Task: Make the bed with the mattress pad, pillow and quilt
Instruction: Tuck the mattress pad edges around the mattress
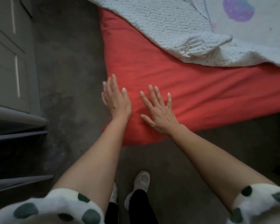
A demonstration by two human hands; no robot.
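Right now the left hand [116, 97] and the right hand [158, 110] press flat on the red mattress pad [152, 70] near its corner, fingers straight and spread, gripping nothing. The white quilt [176, 25] lies rumpled beyond them on the pad.

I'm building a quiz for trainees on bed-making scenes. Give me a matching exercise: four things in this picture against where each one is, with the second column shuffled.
1 left hand
2 right hand
3 quilt
4 white shoe

A on the grey floor
B heaped at upper right
C fingers spread flat on the red mattress pad
D at the pad's left edge

Pairs: 1-D, 2-C, 3-B, 4-A
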